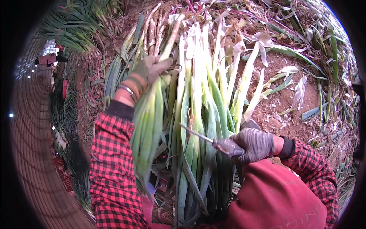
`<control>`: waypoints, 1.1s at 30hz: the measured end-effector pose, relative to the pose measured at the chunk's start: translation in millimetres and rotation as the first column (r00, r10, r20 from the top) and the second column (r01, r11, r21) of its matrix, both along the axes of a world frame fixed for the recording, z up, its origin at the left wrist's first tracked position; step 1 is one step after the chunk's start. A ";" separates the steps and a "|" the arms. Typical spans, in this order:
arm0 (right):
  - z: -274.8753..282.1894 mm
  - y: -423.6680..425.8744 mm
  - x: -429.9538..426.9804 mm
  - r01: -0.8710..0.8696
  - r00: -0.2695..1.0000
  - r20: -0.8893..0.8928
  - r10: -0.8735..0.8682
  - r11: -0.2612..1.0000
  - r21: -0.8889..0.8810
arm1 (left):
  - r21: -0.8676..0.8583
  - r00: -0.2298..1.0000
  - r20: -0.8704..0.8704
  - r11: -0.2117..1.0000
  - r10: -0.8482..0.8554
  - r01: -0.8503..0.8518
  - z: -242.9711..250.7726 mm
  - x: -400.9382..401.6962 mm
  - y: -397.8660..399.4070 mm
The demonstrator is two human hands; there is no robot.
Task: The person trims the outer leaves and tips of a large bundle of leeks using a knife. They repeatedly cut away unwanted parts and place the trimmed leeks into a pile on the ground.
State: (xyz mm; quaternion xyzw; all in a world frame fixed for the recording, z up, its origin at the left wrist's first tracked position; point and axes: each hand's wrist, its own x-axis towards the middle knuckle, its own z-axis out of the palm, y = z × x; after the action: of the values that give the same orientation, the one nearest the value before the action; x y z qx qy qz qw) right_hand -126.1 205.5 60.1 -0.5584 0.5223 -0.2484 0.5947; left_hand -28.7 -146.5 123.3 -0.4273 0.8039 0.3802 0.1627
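My left hand (150,70), in a work glove, is closed around the stalk of a large green onion (172,38). Its green leaves hang below my wrist, slightly blurred. My right hand (256,145), in a grey striped knit glove, grips the grey handle of a thin-shanked metal tool (197,134), which looks like a screwdriver. The shank points left across a row of green onions (197,83), lying side by side with white stalks away from me and leaves towards me. A short white stalk piece (255,97) lies just beyond my right hand.
Peeled skins and leaf scraps (300,88) litter the bare soil (283,120) on the right. Uncleaned stalks (153,35) with brown outer skin lie at the upper left. Further off is a leafy pile (68,25). A person (48,59) stands in the far left background.
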 end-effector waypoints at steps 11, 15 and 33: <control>-13.1 37.9 -34.2 0.400 0.904 0.105 -0.414 0.908 0.126 | 0.021 0.999 -0.042 0.999 -0.026 0.027 -59.6 80.9 66.8; -27.5 38.0 -26.9 0.431 0.876 0.182 -0.446 0.895 0.118 | -0.180 0.999 0.004 0.983 0.034 -0.033 -36.4 56.0 68.2; -37.2 73.7 -5.9 0.352 0.910 0.168 -0.379 0.920 0.171 | 0.065 0.977 -0.090 0.980 0.196 -0.191 -51.2 33.5 192.9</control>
State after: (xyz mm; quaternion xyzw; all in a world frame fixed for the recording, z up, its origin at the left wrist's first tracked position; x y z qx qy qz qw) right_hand -131.9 279.2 22.9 -0.3808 0.5720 -0.3733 0.6232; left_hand 4.8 46.4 72.1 -0.4801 0.7545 0.4365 0.0982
